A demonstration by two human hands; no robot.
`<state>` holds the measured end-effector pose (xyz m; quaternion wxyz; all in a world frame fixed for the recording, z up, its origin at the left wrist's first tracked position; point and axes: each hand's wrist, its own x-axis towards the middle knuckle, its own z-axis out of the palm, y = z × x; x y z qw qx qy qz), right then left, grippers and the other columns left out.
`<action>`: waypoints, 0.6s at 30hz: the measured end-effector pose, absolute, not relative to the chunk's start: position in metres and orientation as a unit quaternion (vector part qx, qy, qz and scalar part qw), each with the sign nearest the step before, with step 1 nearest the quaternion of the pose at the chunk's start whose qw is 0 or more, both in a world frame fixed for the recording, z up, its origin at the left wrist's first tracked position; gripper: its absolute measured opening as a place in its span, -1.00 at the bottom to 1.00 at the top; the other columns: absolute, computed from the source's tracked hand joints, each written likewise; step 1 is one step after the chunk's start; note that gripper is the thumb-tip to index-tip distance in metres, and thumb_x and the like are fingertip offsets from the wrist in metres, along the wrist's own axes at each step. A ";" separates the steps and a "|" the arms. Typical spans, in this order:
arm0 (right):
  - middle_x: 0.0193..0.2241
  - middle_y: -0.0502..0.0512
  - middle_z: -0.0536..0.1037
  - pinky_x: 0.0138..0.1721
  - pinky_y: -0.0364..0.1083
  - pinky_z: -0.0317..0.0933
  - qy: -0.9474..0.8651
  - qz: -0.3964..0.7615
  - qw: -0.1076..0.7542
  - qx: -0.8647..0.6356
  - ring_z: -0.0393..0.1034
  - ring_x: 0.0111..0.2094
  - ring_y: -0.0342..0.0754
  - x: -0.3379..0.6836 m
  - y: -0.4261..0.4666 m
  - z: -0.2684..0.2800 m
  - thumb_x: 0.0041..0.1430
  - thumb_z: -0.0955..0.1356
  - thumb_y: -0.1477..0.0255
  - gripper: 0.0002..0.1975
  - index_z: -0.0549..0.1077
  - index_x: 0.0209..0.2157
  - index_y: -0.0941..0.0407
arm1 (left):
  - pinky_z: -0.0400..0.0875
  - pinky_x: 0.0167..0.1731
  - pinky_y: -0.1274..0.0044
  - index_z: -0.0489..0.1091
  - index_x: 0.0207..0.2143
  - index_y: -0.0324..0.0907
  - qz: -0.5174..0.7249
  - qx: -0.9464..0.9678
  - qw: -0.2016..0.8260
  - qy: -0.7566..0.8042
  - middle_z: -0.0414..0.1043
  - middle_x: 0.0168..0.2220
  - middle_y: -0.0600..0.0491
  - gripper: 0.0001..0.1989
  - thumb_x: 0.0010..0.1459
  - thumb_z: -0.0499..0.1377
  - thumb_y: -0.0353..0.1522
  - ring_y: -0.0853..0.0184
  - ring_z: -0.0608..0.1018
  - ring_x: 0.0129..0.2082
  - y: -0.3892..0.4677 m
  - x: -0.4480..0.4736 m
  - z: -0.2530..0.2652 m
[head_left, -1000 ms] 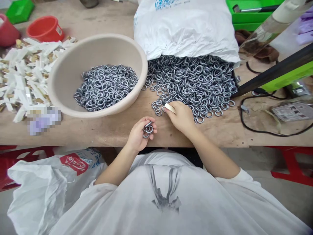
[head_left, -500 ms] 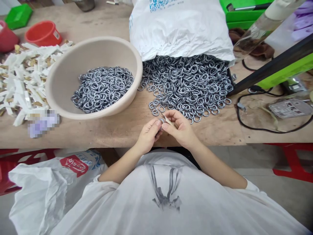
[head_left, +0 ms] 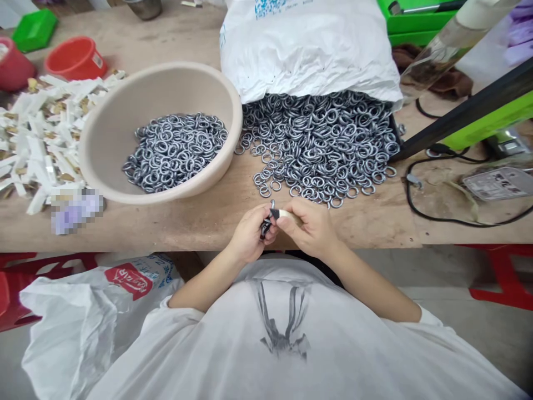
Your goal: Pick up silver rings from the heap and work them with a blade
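Observation:
My left hand (head_left: 249, 236) is closed around a few grey rings (head_left: 265, 226), most of them hidden by its fingers. One ring (head_left: 272, 204) sticks up edge-on at the fingertips. In my right hand (head_left: 313, 229) is a small tool (head_left: 285, 214) with a pale handle and a dark flat tip; its exact kind is unclear. That tip meets the upright ring, or lies very close to it. Just beyond both hands spreads a heap of loose grey rings (head_left: 325, 144). To the left stands a beige basin (head_left: 156, 78) with many more rings (head_left: 175, 150) in it.
A white sack (head_left: 308, 55) lies over the back of the heap. White and brown scraps (head_left: 41, 133) cover the left of the wooden table (head_left: 179, 228), near a red bowl (head_left: 75, 58). At right are a black-and-green bar (head_left: 478, 114) and a black cable (head_left: 410, 197).
The tool has turned in my right hand, so its dark flat tip now shows against the ring. The held ring now stands edge-on, and more rings show in my left hand.

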<state>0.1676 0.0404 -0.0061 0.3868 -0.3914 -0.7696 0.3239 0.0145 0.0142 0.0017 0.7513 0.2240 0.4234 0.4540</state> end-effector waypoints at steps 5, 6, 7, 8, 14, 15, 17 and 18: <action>-0.56 0.01 0.39 -0.44 -0.11 0.03 -0.835 0.192 0.357 -0.372 0.27 -0.50 -0.13 0.171 0.037 -0.002 0.37 0.26 0.13 -0.57 0.41 -0.48 0.13 | -0.02 -0.71 0.67 0.20 -0.50 -0.15 0.457 0.210 0.741 0.445 0.14 -0.69 0.24 -0.67 -0.01 0.28 -0.17 0.54 0.16 -0.72 0.014 0.016 0.003; -0.57 0.00 0.38 -0.45 -0.11 0.03 -0.838 0.187 0.355 -0.370 0.26 -0.50 -0.14 0.170 0.037 -0.002 0.37 0.26 0.14 -0.57 0.40 -0.49 0.12 | -0.02 -0.71 0.67 0.20 -0.50 -0.15 0.455 0.212 0.741 0.446 0.14 -0.69 0.24 -0.68 -0.01 0.28 -0.18 0.54 0.16 -0.72 0.014 0.017 0.004; -0.58 -0.01 0.36 -0.45 -0.11 0.01 -0.838 0.186 0.354 -0.371 0.24 -0.52 -0.14 0.170 0.037 -0.001 0.37 0.26 0.15 -0.56 0.38 -0.51 0.12 | -0.03 -0.71 0.67 0.20 -0.50 -0.15 0.454 0.215 0.740 0.448 0.14 -0.70 0.24 -0.69 -0.02 0.27 -0.20 0.54 0.16 -0.72 0.015 0.016 0.004; -0.60 -0.02 0.35 -0.46 -0.11 0.00 -0.837 0.192 0.350 -0.374 0.22 -0.53 -0.15 0.169 0.036 -0.001 0.37 0.26 0.15 -0.56 0.36 -0.52 0.11 | -0.03 -0.71 0.67 0.20 -0.50 -0.16 0.453 0.218 0.737 0.451 0.13 -0.70 0.24 -0.70 -0.03 0.27 -0.22 0.54 0.16 -0.72 0.016 0.016 0.005; -0.62 -0.04 0.32 -0.48 -0.11 -0.06 -0.795 0.278 0.326 -0.430 0.19 -0.56 -0.15 0.166 0.043 -0.009 0.34 0.27 0.08 -0.53 0.31 -0.57 0.08 | -0.02 -0.70 0.69 0.22 -0.53 -0.17 0.444 0.222 0.743 0.448 0.15 -0.70 0.23 -0.74 -0.04 0.26 -0.25 0.56 0.14 -0.72 0.016 0.010 0.001; -0.63 -0.04 0.32 -0.47 -0.11 -0.06 -0.778 0.284 0.330 -0.454 0.19 -0.56 -0.14 0.168 0.048 -0.012 0.34 0.26 0.07 -0.52 0.31 -0.57 0.08 | -0.03 -0.71 0.68 0.22 -0.55 -0.17 0.433 0.230 0.753 0.438 0.16 -0.69 0.22 -0.72 -0.03 0.26 -0.24 0.56 0.14 -0.72 0.014 0.009 0.000; -0.63 -0.03 0.33 -0.46 -0.10 -0.04 -0.735 0.276 0.339 -0.519 0.20 -0.56 -0.12 0.171 0.061 -0.016 0.36 0.23 0.06 -0.51 0.33 -0.55 0.07 | -0.04 -0.71 0.68 0.22 -0.58 -0.19 0.405 0.248 0.774 0.419 0.16 -0.68 0.20 -0.67 0.01 0.26 -0.20 0.57 0.13 -0.72 0.009 0.005 -0.002; -0.63 -0.02 0.36 -0.44 -0.09 -0.02 -0.720 0.264 0.334 -0.549 0.22 -0.55 -0.10 0.172 0.067 -0.018 0.37 0.22 0.07 -0.52 0.36 -0.53 0.07 | -0.04 -0.72 0.68 0.22 -0.60 -0.20 0.396 0.252 0.779 0.416 0.15 -0.68 0.19 -0.65 0.02 0.27 -0.19 0.57 0.13 -0.72 0.008 0.002 -0.003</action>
